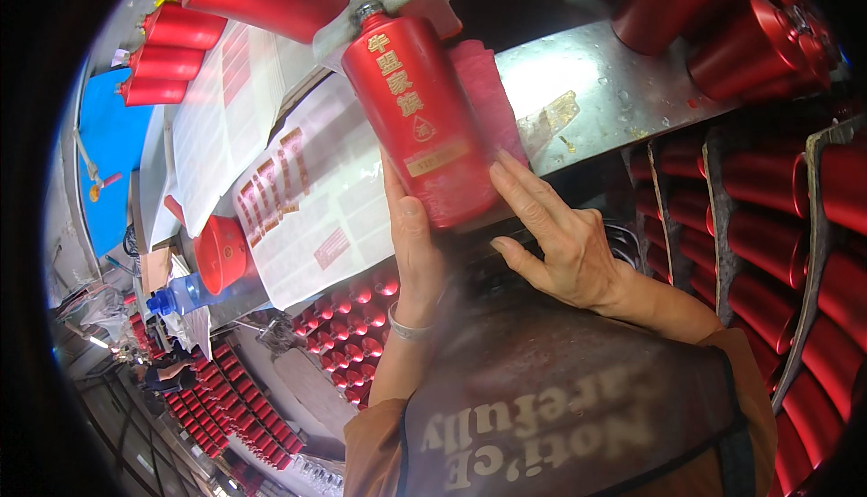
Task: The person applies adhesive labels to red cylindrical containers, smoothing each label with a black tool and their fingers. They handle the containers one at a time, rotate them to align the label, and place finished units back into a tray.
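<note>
A flat-sided red bottle (417, 126) with gold lettering and a small gold bar lies tilted before me, its dark neck pointing away. My left hand (413, 239) grips its lower left side, thumb at the front edge and the other fingers partly hidden behind it. At the bottle's lower right, my right hand (564, 239) has its fingers stretched out, with the fingertips against the edge and the thumb apart. Beyond that hand, a pink-red cloth (488, 90) lies beside the bottle. Left of the bottle is a pale transfer sheet (361, 199) bearing several gold-and-red strips (275, 181).
A red plastic container (221, 253) and a blue-capped clear bottle (176, 298) stand at the left. More red bottles (664, 4) stand at the far right of the metal worktop (623, 72). Racks of red bottles (768, 253) rise close to my right arm; others fill the lower left.
</note>
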Demonstrator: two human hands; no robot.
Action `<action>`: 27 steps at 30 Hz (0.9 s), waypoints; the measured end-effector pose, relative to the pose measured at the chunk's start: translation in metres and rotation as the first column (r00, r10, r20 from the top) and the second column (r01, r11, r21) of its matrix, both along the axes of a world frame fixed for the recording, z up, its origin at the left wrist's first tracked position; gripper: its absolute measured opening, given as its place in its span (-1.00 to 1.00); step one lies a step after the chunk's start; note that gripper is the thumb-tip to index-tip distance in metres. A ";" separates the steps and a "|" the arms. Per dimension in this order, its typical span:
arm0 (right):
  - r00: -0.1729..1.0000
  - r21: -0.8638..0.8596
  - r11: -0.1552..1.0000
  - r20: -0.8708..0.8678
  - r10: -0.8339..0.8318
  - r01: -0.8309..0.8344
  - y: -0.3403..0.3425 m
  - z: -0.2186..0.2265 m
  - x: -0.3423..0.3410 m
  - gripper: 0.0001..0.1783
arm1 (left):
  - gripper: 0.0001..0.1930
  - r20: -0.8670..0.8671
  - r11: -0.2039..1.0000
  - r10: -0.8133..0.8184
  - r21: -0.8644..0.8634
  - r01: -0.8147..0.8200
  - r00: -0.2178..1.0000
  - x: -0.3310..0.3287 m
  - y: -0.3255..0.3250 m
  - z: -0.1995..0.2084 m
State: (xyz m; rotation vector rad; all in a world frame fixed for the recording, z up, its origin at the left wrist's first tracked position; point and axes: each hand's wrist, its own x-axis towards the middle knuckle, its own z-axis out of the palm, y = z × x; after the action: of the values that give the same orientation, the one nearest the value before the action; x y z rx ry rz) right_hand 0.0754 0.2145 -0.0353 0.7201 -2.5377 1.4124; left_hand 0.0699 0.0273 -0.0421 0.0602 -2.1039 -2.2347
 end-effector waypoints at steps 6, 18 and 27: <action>1.000 -0.007 1.000 -0.011 -0.004 0.004 -0.001 -0.002 -0.005 -0.13 | -0.29 -0.006 1.000 -0.010 0.003 0.010 1.000 -0.002 0.001 0.004; 0.767 -0.457 0.845 0.635 0.092 0.277 0.028 0.004 -0.034 -0.50 | -0.09 -0.022 0.991 0.111 -0.076 -0.113 0.994 0.001 0.000 -0.007; 0.927 -0.482 0.865 0.371 0.056 0.141 0.001 0.007 -0.029 -0.50 | 0.00 0.011 0.935 -0.006 -0.354 0.010 1.000 0.007 -0.018 -0.010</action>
State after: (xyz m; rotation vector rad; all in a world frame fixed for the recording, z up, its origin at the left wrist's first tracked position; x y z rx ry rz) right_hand 0.0462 0.2159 -0.0282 0.3160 -2.2176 2.2509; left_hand 0.0774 0.0096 -0.0523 0.0418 -2.4778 -1.8237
